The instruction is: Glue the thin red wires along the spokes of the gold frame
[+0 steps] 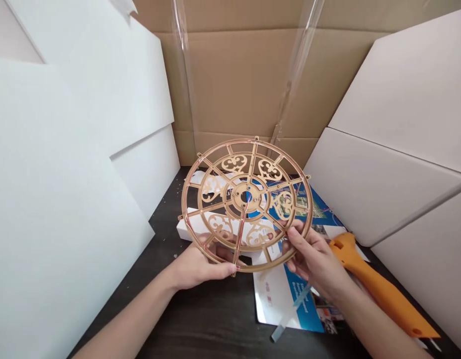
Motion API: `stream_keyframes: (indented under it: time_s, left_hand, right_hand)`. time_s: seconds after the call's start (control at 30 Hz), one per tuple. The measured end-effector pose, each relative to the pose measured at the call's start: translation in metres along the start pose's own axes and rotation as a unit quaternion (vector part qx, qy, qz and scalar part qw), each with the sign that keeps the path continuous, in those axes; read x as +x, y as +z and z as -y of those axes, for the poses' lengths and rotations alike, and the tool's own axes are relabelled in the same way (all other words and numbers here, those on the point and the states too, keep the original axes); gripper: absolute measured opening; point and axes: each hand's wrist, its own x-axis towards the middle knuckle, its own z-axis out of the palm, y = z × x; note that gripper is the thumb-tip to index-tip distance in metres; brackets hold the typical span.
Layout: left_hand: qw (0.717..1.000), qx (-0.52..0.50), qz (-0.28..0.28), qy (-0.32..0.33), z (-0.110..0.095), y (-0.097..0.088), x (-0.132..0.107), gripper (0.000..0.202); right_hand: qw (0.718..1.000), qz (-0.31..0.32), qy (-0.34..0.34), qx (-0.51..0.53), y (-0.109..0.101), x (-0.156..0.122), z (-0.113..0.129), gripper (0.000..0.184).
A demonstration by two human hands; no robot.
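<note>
left hand [198, 267]: grasping gold wheel [246, 203] at lower rim
right hand [316, 259]: pinching wheel's right rim
beside right hand: orange tool [380, 286] on dark table [200, 324]

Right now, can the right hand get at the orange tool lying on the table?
Probably yes: the orange tool lies uncovered just beside the right hand. But that hand's grip is on the golden wheel frame, so it must let go first.

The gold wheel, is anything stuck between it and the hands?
No, nothing visible is. The left hand and the right hand both have their grip straight on the near rim of the gold wheel, which is held tilted above the dark table. The orange tool lies off to the right on the table.
</note>
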Motion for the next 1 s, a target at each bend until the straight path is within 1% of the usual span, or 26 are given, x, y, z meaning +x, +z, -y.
stream_keyframes:
  time_s: [0.07,0.17,0.27,0.33,0.4,0.47,0.5,0.63,0.77,1.0]
  left_hand:
    - [1.0,-0.014,-0.001,-0.004,-0.004,0.0,0.0,0.036]
    - [0.999,-0.048,-0.013,0.002,-0.008,0.005,-0.001,0.032]
    - [0.995,-0.091,-0.025,0.012,-0.009,0.01,-0.001,0.039]
    - [0.993,-0.11,-0.027,0.013,-0.008,0.012,-0.001,0.037]
    - [0.991,-0.126,-0.031,0.015,-0.008,0.014,0.0,0.03]
    - [0.988,-0.142,-0.05,0.024,-0.008,0.015,0.0,0.026]
    - [0.987,-0.145,-0.064,0.029,-0.008,0.016,0.001,0.027]
    - [0.984,-0.119,-0.126,0.033,-0.007,0.023,0.002,0.033]
    - [0.98,-0.093,-0.172,0.021,-0.007,0.027,0.005,0.03]
    - [0.978,-0.069,-0.197,0.017,-0.006,0.028,0.006,0.023]
  right_hand:
    - [0.999,0.007,0.015,0.04,0.005,-0.001,-0.002,0.047]
    - [0.995,0.018,0.019,0.092,0.012,-0.001,-0.006,0.047]
    - [0.99,0.027,0.013,0.134,0.019,-0.001,-0.012,0.045]
    - [0.988,0.029,0.003,0.154,0.022,0.0,-0.015,0.043]
    - [0.985,0.027,-0.006,0.168,0.023,0.002,-0.017,0.041]
    - [0.984,0.025,-0.014,0.175,0.023,0.004,-0.018,0.041]
    - [0.984,0.024,-0.016,0.177,0.023,0.004,-0.018,0.041]
    - [0.984,0.032,-0.015,0.174,0.021,0.006,-0.02,0.044]
    - [0.984,0.044,-0.025,0.17,0.02,0.006,-0.021,0.04]
    - [0.981,0.062,-0.056,0.172,0.02,0.006,-0.023,0.031]
